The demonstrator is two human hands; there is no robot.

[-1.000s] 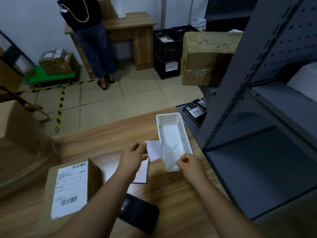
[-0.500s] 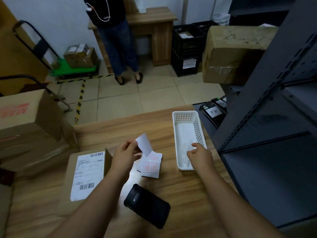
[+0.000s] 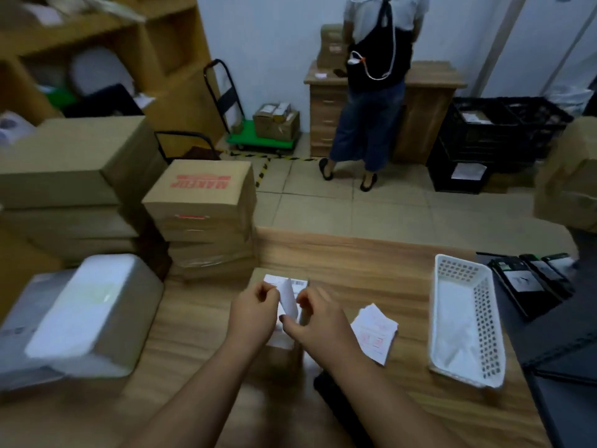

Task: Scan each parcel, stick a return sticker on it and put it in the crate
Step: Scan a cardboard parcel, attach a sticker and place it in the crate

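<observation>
A parcel depot or small stockroom — stacked cardboard boxes (image 3: pixel 200 202) crowd the left edge of the wooden table (image 3: pixel 339 253), a green platform trolley (image 3: pixel 261 142) carries labelled cartons by the wall, and black crates (image 3: pixel 491 130) stand on the tiled floor — wooden shelving (image 3: pixel 97 43) behind.

We can make out red block lettering printed upside down on the top of the cardboard box (image 3: pixel 202 189) stacked at the far left of the desk (image 3: pixel 355 253), though we cannot spell it with any certainty. The parcel (image 3: pixel 277 350) under the hands carries a white shipping label (image 3: pixel 274 281) with a barcode, its print too blurred to read. The loose stickers (image 3: pixel 374 333) lying to its right bear red boxed stamps that we cannot decipher.
</observation>
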